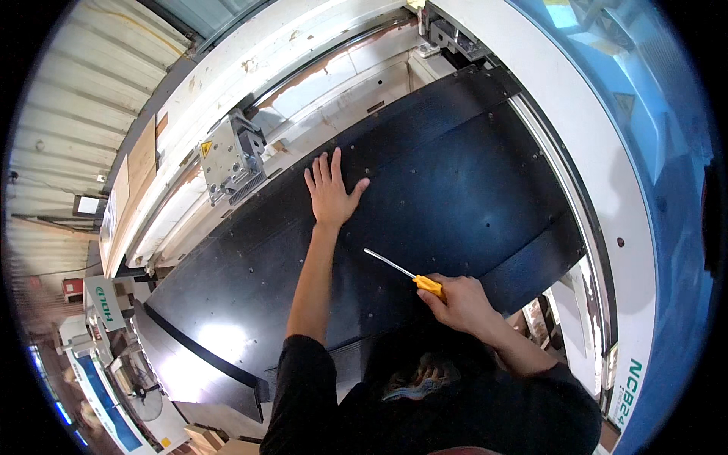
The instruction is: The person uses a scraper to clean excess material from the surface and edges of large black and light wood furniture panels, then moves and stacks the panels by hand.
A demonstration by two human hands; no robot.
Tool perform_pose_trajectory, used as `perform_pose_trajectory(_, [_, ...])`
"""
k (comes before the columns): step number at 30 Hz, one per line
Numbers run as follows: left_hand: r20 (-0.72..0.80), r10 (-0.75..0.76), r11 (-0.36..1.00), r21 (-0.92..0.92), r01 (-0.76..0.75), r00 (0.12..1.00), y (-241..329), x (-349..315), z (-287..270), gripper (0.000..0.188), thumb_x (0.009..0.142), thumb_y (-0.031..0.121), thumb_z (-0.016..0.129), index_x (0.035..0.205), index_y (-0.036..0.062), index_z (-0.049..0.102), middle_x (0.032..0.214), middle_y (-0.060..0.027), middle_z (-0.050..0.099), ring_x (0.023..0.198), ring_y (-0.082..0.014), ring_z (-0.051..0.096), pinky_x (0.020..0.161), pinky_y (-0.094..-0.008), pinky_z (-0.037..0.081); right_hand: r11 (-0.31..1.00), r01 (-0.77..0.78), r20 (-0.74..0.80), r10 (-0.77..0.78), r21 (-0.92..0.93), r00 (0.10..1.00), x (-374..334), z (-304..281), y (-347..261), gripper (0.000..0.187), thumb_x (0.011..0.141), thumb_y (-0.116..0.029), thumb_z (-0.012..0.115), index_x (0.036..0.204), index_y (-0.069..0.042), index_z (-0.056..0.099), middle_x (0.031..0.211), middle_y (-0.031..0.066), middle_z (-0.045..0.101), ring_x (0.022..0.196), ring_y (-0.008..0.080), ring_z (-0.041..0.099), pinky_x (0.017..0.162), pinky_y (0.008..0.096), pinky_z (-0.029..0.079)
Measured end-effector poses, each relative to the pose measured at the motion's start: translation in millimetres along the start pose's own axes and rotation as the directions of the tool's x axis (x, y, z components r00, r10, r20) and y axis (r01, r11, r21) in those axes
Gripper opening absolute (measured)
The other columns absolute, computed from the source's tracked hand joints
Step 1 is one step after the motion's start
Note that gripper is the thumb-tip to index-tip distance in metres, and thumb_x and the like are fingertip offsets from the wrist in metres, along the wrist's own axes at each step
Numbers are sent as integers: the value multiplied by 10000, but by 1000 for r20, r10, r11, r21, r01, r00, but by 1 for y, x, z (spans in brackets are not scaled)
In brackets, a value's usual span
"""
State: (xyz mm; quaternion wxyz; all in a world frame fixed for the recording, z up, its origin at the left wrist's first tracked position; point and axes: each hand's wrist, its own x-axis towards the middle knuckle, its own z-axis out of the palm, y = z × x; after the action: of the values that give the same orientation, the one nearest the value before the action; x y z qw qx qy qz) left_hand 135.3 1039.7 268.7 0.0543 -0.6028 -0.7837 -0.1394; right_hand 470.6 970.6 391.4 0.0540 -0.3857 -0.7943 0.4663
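A wide black panel (pixel 447 205) dotted with small screws or holes lies slanted across a large white machine. My left hand (pixel 331 194) rests on it near its far edge, palm down with the fingers spread. In my right hand (pixel 462 303) is a screwdriver (pixel 390 263) with a yellow handle, its metal shaft pointing up and to the left. The shaft's tip is over the middle of the panel, nearer to me than my left hand. Whether the tip touches the panel, I cannot tell.
Beyond the panel's far left edge stands a metal clamp block (pixel 231 159) with a yellow warning label. A white machine frame (pixel 591 174) with a metal rail curves along the right. A grey sheet-metal cover (pixel 197 360) is at the lower left, and a corrugated wall (pixel 91 83) rises behind.
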Motion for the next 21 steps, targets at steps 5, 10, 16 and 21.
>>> perform_pose_trajectory(5, [49, 10, 999, -33, -9, 999, 30, -73, -23, 984, 882, 667, 664, 1582, 58, 334, 1551, -267, 406, 1468, -443, 348, 1225, -625, 194, 976, -119, 59, 132, -183, 990, -1, 17, -14, 460, 1031, -408, 560, 1204, 3, 672, 769, 184, 723, 678, 362, 718, 647, 483, 579])
perform_pose_trajectory(10, [87, 6, 999, -41, -2, 996, 46, -159, -41, 946, 899, 656, 654, 1561, 39, 377, 1570, -266, 375, 1476, -456, 326, 1227, -631, 176, 903, -357, -184, 319, -239, 930, -43, -11, 40, 519, 1008, -482, 559, 1101, 7, 708, 818, 203, 734, 754, 399, 727, 698, 510, 582])
perform_pose_trajectory(16, [126, 14, 998, 56, -21, 992, 51, -203, -49, 943, 924, 691, 590, 1590, 66, 356, 1584, -283, 349, 1480, -479, 299, 1215, -664, 171, 621, -781, -770, 471, -57, 431, -108, -110, 122, 522, 991, -502, 607, 1052, 5, 717, 841, 229, 734, 806, 429, 726, 737, 505, 582])
perform_pose_trajectory(21, [100, 31, 999, 20, -33, 994, 49, -203, -52, 926, 919, 690, 594, 1577, 73, 385, 1572, -268, 372, 1460, -483, 320, 1201, -674, 194, 847, -529, -436, 454, -60, 777, -100, -66, 92, 534, 985, -537, 592, 1080, -25, 712, 987, 241, 736, 934, 416, 717, 813, 512, 573])
